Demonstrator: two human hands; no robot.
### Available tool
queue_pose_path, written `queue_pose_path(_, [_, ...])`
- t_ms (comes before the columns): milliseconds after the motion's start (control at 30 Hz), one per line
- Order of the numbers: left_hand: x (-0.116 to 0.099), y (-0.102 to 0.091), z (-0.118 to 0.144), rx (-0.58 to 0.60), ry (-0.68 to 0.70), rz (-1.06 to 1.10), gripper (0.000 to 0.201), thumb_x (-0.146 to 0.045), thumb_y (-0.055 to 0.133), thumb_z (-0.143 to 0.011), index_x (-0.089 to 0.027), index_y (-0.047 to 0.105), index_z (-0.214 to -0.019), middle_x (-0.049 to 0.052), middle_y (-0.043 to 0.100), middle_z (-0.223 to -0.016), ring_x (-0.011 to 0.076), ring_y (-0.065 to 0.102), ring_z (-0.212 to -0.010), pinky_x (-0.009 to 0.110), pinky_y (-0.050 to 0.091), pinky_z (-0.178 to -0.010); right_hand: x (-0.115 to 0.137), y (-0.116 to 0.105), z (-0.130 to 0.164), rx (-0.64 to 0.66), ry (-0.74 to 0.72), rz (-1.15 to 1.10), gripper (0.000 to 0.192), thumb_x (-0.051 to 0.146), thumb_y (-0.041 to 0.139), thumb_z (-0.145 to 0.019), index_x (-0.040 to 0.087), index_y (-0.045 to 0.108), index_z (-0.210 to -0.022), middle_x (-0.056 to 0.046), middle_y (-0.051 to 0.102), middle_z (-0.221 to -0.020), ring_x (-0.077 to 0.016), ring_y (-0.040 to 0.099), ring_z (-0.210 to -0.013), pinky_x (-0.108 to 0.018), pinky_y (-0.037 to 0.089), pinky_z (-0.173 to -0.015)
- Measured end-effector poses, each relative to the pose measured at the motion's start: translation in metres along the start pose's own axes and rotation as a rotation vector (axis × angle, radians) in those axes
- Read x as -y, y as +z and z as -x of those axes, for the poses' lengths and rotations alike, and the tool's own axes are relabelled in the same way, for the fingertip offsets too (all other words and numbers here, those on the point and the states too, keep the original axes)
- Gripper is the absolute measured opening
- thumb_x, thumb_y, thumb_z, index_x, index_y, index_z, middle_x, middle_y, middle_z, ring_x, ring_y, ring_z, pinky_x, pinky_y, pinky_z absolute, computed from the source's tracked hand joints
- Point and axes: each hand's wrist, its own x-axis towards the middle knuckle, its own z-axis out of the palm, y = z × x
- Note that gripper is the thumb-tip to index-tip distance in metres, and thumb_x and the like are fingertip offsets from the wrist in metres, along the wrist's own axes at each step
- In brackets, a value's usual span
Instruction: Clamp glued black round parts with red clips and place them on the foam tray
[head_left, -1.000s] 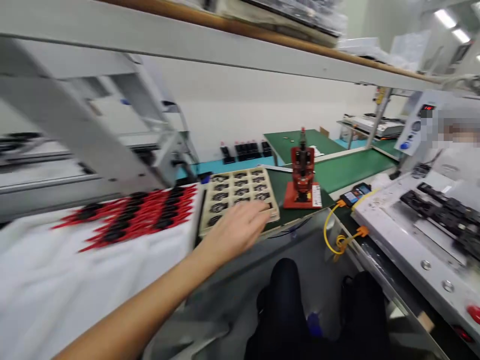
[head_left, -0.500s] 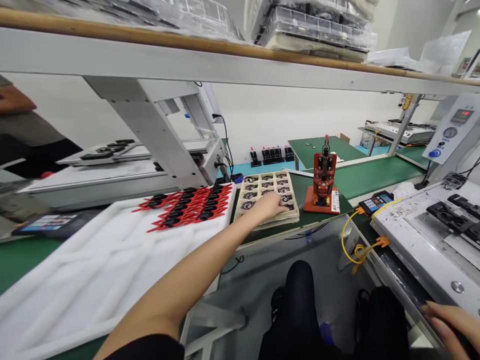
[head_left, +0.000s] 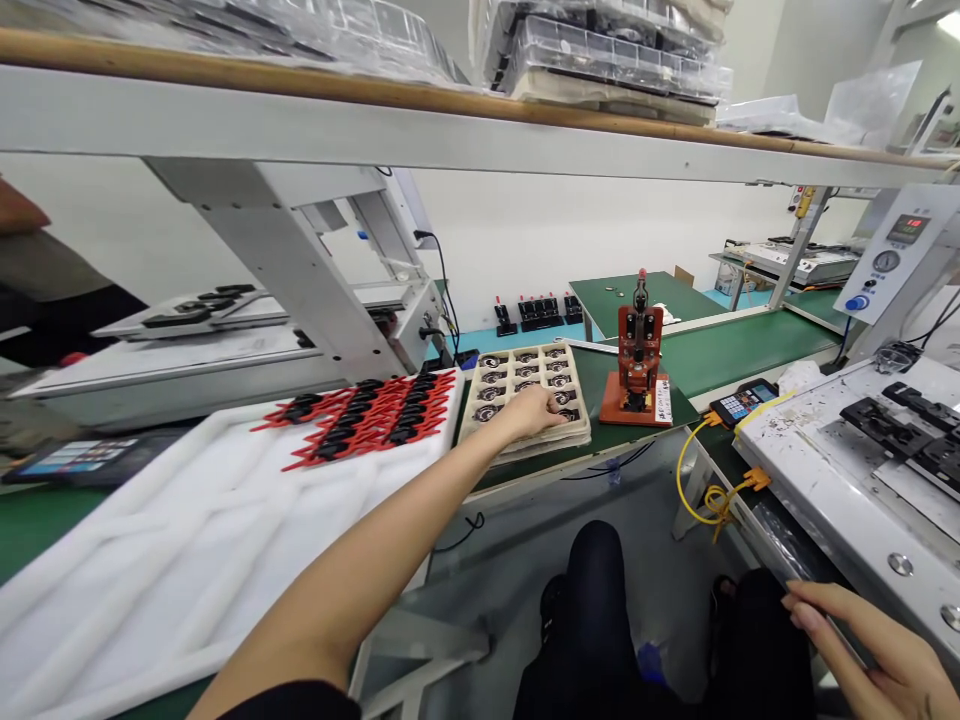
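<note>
My left hand (head_left: pixel 529 412) reaches far forward and rests on the front row of a beige compartment tray (head_left: pixel 521 440) that holds several small dark round parts. Whether its fingers grip a part is hidden. My right hand (head_left: pixel 881 655) sits low at the bottom right, fingers spread, next to the front edge of a white machine bed (head_left: pixel 817 470), holding nothing. A red hand press (head_left: pixel 637 360) stands just right of the tray.
A white foam tray (head_left: pixel 187 550) with several red-and-black wired parts (head_left: pixel 367 415) lies to the left. A grey machine frame (head_left: pixel 300 290) stands behind it. A handheld controller (head_left: pixel 742 402) with a yellow cable, a control box (head_left: pixel 889 255), and another person's sleeve (head_left: pixel 45 270) are also nearby.
The view has swung left and steadied. My left hand stays on the beige tray's front row. My right hand has come into view at the bottom right.
</note>
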Motion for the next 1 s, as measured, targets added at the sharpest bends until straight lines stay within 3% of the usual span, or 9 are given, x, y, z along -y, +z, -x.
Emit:
queue_pose_path(133, [-0.021,-0.01,0.017,-0.175,0.078,0.043,0.016,-0.029,0.072,-0.101,-0.015,0.071,-0.108,0.006,0.074,-0.105,0.0227,0.073,-0.093,0.041,0.063,-0.084,0.012,0.007,-0.003,-0.021,0.051,-0.068,0.02,0.043,0.075,-0.098,0.031,0.087,-0.108,-0.002,0.088,-0.101,-0.0227,0.087,-0.087,-0.017,0.067,-0.085])
queue_pose_path(233, [-0.064,-0.009,0.041,-0.31,0.298,0.11,0.003,-0.017,0.065,-0.098,-0.017,0.068,-0.1,0.007,0.075,-0.097,0.0249,0.073,-0.092,0.04,0.061,-0.083,0.023,0.011,-0.012,-0.04,0.127,-0.127,0.025,0.046,0.07,-0.101,0.028,0.086,-0.107,-0.004,0.087,-0.095,-0.022,0.086,-0.082,-0.019,0.068,-0.078])
queue_pose_path(333, [-0.123,0.004,0.069,-0.324,0.648,0.199,0.011,-0.015,0.059,-0.101,-0.022,0.067,-0.103,0.005,0.077,-0.108,0.0216,0.074,-0.104,0.035,0.06,-0.092,0.039,0.014,-0.029,-0.033,0.186,-0.223,0.031,0.046,0.061,-0.106,0.025,0.083,-0.104,-0.005,0.083,-0.087,-0.021,0.081,-0.075,-0.025,0.068,-0.073])
queue_pose_path(400, [-0.162,0.014,0.084,-0.401,1.04,0.259,0.015,-0.013,0.057,-0.104,-0.023,0.068,-0.108,0.008,0.078,-0.112,0.0215,0.075,-0.108,0.035,0.06,-0.095,0.051,0.014,-0.045,-0.043,0.182,-0.304,0.026,0.045,0.064,-0.105,0.024,0.08,-0.106,-0.006,0.081,-0.089,-0.021,0.078,-0.079,-0.029,0.066,-0.076])
queue_pose_path(433, [-0.18,0.018,0.09,-0.46,1.213,0.278,0.016,-0.012,0.056,-0.105,-0.022,0.067,-0.113,0.01,0.079,-0.113,0.0223,0.075,-0.107,0.036,0.061,-0.094,0.055,0.013,-0.052,-0.073,0.169,-0.359,0.025,0.044,0.069,-0.102,0.024,0.077,-0.116,-0.006,0.08,-0.097,-0.0213,0.076,-0.083,-0.031,0.065,-0.077])
queue_pose_path(500, [-0.209,0.023,0.097,-0.551,1.458,0.298,0.019,-0.012,0.053,-0.107,-0.019,0.065,-0.12,0.014,0.079,-0.112,0.0241,0.075,-0.102,0.038,0.062,-0.089,0.061,0.009,-0.064,-0.112,0.137,-0.438,0.046,0.041,0.078,-0.095,0.024,0.067,-0.137,-0.008,0.077,-0.112,-0.0212,0.073,-0.087,-0.032,0.064,-0.076])
queue_pose_path(567, [-0.231,0.027,0.098,-0.553,1.541,0.309,0.019,-0.013,0.049,-0.109,-0.018,0.065,-0.12,0.014,0.079,-0.109,0.0245,0.075,-0.099,0.039,0.063,-0.087,0.063,0.002,-0.07,-0.116,0.139,-0.45,0.052,0.037,0.083,-0.092,0.024,0.066,-0.139,-0.006,0.074,-0.109,-0.0187,0.069,-0.082,-0.032,0.061,-0.072])
queue_pose_path(667, [-0.253,0.032,0.093,-0.504,1.562,0.359,0.02,-0.015,0.047,-0.111,-0.02,0.065,-0.118,0.012,0.08,-0.107,0.024,0.076,-0.097,0.038,0.064,-0.087,0.063,-0.011,-0.068,-0.121,0.174,-0.425,0.038,0.034,0.082,-0.091,0.024,0.072,-0.126,-0.002,0.07,-0.096,-0.0161,0.064,-0.075,-0.031,0.058,-0.069])
queue_pose_path(1000, [-0.332,0.054,0.078,-0.364,1.717,0.444,0.022,-0.016,0.053,-0.109,-0.023,0.063,-0.128,0.011,0.078,-0.114,0.024,0.076,-0.1,0.036,0.063,-0.088,0.036,-0.058,-0.034,-0.276,0.335,-0.277,0.033,0.031,0.083,-0.086,0.024,0.074,-0.116,0.001,0.066,-0.084,-0.016,0.059,-0.071,-0.029,0.054,-0.065])
